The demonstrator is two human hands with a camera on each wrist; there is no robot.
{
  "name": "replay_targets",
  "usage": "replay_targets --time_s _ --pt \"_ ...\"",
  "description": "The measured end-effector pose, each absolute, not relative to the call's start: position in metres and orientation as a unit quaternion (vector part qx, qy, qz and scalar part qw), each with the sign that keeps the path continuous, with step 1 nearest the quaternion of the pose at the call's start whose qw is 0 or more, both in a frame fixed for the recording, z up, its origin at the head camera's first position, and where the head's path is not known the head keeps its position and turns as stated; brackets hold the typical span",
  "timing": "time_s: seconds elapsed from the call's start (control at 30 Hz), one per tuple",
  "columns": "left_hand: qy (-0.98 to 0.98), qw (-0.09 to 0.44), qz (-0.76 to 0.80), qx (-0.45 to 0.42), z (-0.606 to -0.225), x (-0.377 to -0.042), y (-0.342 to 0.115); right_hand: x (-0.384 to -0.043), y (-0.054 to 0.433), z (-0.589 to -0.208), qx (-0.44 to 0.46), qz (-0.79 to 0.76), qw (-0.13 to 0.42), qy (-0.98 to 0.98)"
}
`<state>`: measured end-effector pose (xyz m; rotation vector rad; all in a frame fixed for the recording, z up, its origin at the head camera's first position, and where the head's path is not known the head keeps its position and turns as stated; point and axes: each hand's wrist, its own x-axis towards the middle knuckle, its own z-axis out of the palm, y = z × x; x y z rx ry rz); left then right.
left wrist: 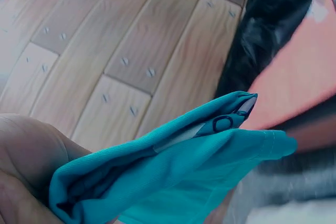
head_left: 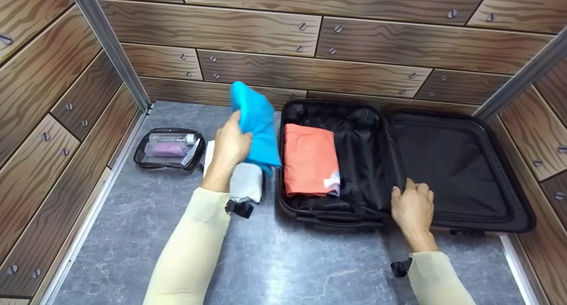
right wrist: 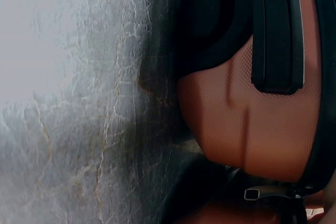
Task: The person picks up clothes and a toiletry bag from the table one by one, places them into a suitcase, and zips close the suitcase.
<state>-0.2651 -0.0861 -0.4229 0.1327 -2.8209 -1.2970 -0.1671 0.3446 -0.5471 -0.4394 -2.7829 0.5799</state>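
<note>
My left hand grips a folded blue garment and holds it up beside the left rim of an open suitcase. In the left wrist view the garment shows its folded layers and a dark printed mark inside. A folded orange garment lies in the left part of the suitcase's black-lined half. My right hand holds the suitcase's near edge, where the two halves meet; its fingertips are partly hidden. The right wrist view shows the orange-brown shell and a zipper pull.
Under my left arm, a folded white-grey cloth lies on the grey floor. Farther left sits a clear, black-edged pouch with bottles inside. The suitcase's other half lies flat near the right wall. Wood-patterned walls enclose the area.
</note>
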Motion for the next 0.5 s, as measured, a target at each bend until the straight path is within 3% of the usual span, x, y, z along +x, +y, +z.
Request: replay_targets --time_s 0.5 --pt "-0.881 0.012 -0.472 -0.037 -0.412 -0.265 -0.004 -0.168 0.345 -0.547 -0.15 0.197 0.132 -0.96"
